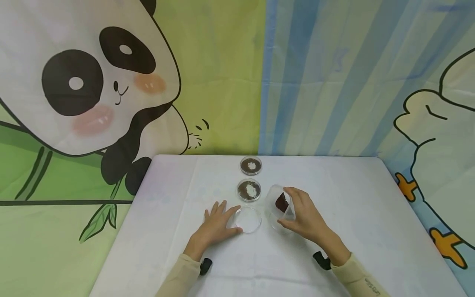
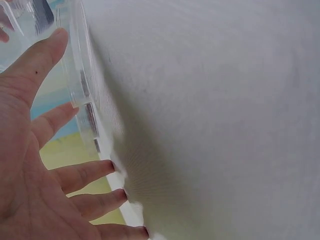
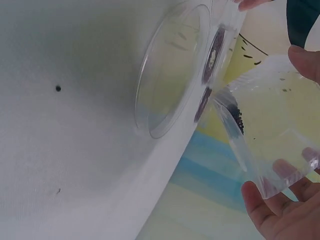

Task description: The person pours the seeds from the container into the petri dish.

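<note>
A clear petri dish [image 1: 248,219] lies on the table, its left side touched by the thumb and index finger of my left hand [image 1: 218,225]. The other left fingers spread out straight, tips on the cloth in the left wrist view. My right hand [image 1: 306,216] grips a clear plastic container [image 3: 280,115], tilted just right of that dish. Dark brown granules [image 1: 282,202] have gathered at one side inside it. In the right wrist view a clear round dish or lid [image 3: 145,85] lies on the table close by; which one, I cannot tell.
Two petri dishes, a nearer one [image 1: 243,190] and a farther one [image 1: 245,168], stand in line behind, each with dark granules and a white patch. White cloth covers the table [image 1: 341,194]. Small dark specks [image 3: 58,88] dot it. A cartoon backdrop [image 1: 222,82] stands behind.
</note>
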A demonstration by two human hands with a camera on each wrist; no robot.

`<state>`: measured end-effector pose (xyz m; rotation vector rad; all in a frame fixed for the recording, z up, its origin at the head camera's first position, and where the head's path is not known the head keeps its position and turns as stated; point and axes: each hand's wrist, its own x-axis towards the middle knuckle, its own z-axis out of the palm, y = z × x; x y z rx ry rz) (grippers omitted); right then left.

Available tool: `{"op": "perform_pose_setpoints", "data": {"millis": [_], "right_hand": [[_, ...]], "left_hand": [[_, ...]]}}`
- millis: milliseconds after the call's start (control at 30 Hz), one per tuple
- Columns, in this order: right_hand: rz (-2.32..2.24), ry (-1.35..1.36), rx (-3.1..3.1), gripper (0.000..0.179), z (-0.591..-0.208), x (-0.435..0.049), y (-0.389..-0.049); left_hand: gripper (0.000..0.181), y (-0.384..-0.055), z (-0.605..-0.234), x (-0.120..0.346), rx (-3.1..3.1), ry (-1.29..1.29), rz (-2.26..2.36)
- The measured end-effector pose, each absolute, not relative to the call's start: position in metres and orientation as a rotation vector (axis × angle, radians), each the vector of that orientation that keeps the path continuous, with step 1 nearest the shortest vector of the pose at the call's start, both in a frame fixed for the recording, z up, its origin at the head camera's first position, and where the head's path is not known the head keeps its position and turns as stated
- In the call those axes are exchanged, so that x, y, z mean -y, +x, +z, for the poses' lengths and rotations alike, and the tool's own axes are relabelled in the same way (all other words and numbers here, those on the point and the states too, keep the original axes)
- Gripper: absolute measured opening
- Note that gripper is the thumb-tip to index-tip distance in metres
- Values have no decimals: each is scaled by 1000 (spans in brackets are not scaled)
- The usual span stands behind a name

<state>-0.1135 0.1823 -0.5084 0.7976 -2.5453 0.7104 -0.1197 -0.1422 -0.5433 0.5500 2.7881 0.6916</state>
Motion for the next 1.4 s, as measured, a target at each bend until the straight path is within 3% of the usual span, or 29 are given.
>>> {"op": "perform_pose_setpoints", "data": {"millis": [1400], "right_hand": [[219, 1060, 2552, 99, -502, -139, -117]], "left_hand": [[76, -119, -542, 144, -2789, 549, 662]]}}
